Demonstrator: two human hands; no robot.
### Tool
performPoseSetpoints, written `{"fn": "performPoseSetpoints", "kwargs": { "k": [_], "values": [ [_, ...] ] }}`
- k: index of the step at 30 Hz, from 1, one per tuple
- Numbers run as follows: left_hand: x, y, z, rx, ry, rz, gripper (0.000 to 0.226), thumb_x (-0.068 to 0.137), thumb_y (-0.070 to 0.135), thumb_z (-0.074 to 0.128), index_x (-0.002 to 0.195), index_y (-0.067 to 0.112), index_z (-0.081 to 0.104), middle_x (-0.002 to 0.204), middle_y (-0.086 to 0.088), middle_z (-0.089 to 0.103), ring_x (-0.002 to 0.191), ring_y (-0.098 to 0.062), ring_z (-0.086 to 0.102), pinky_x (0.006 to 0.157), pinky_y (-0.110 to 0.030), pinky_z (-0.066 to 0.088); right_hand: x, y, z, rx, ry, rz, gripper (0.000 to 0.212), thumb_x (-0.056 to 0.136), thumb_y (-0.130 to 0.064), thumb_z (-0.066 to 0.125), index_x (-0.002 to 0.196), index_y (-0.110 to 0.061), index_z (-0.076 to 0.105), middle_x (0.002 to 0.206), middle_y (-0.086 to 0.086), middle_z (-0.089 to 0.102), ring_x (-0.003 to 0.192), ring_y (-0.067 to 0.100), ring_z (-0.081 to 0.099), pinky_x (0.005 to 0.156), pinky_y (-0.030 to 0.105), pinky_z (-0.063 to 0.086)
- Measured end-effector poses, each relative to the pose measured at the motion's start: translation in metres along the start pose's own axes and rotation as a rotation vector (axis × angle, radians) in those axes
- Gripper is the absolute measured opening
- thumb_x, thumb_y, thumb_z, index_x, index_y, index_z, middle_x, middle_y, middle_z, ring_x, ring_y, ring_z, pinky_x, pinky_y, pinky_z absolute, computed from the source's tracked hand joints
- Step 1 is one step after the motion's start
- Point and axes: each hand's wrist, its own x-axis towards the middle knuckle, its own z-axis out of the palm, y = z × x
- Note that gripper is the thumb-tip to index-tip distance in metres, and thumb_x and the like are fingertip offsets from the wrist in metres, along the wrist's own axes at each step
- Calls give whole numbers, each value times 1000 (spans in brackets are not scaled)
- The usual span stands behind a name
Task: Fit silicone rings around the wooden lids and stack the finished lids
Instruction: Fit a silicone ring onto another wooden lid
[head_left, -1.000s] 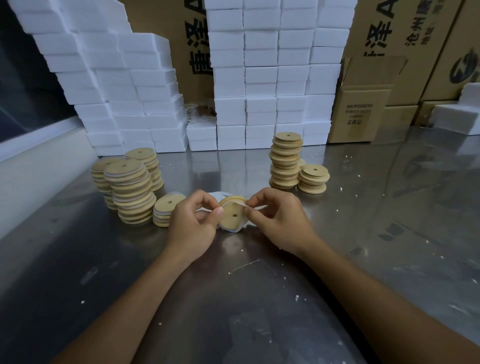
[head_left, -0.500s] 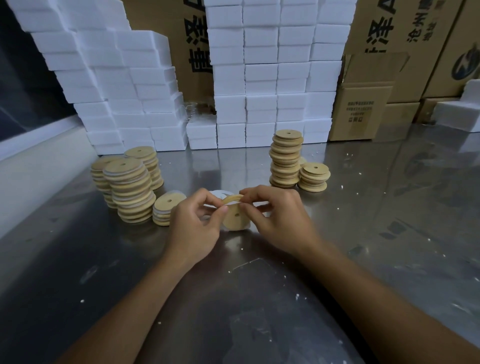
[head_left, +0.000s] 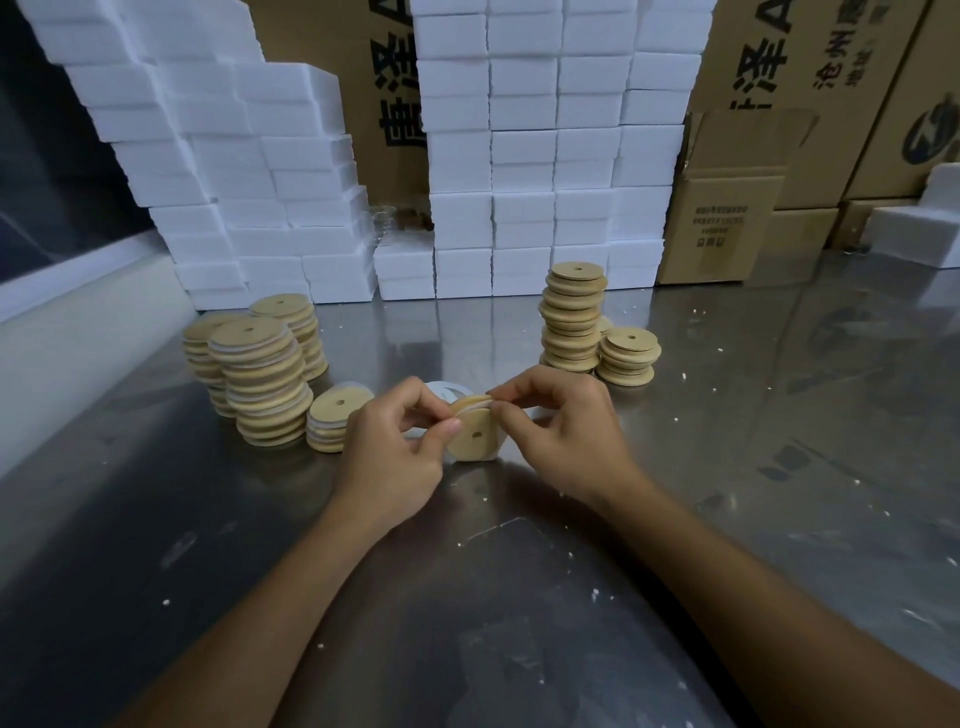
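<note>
**Wooden lid held on edge between both hands**

Round pale wooden lid (head_left: 475, 434) with a small centre hole stands on edge just above the steel table (head_left: 727, 467), its flat face turned toward me. I see my left hand (head_left: 392, 457) pinching its left rim, thumb and forefinger curled onto the whitish translucent silicone ring (head_left: 470, 406) that shows along the top edge. My right hand (head_left: 563, 436) grips the upper right rim, fingertips pinching the same ring. More loose rings (head_left: 441, 391) lie on the table just behind my hands. To the left stand stacks of ringed lids (head_left: 265, 384) and a short stack (head_left: 337, 418) near my left hand. To the right, two stacks of bare wooden lids (head_left: 571, 317) stand side by side. White foam blocks (head_left: 545, 156) and cardboard boxes (head_left: 727, 223) line the back.
</note>
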Motion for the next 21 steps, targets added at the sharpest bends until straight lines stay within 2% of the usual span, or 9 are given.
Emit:
{"fn": "performPoseSetpoints", "kwargs": {
  "k": [5,9,14,18,19,21],
  "values": [
    [1,1,0,-12,-3,-9,29,80,4,75,72,28,60,82,14,69,77,-2,67,72,-13,52,3,2,-3,-1,-37,41,5,85,-14,72,87,-16,77,85,-10,75,84,2,69,71,22,59],
    [3,-2,-1,-29,0,-74,28,80,2,74,72,24,60,77,9,70,76,-4,69,73,-20,55,1,0,-4,16,-65,35,3,86,-15,73,88,-15,76,86,-10,75,83,1,69,72,19,58],
    [1,-7,-3,-174,-48,-226,27,82,-6,70,71,15,56,77,2,70,65,-7,71,58,-18,52,-3,-1,-1,30,-61,50,3,86,-12,74,88,-13,74,88,-8,75,83,2,71,77,29,60],
    [1,-7,-2,-205,-91,-270,28,81,-7,70,71,14,56,81,-14,70,69,-25,73,72,-48,58,-3,1,0,22,-2,18,7,85,-12,75,91,-9,76,89,-6,76,84,1,70,72,27,60],
    [1,-7,-1,-204,-94,-271,28,81,-8,70,71,14,55,80,-14,70,69,-25,73,72,-49,57,-3,1,-1,21,7,7,7,85,-12,75,92,-9,76,88,-5,76,84,1,70,72,27,60],
    [0,-5,0,-192,-84,-240,29,80,-7,70,72,16,56,79,-9,69,67,-22,73,69,-42,56,-3,1,-1,14,9,-18,6,85,-11,75,90,-8,76,89,-3,76,84,4,71,72,29,61]
  ]
}}
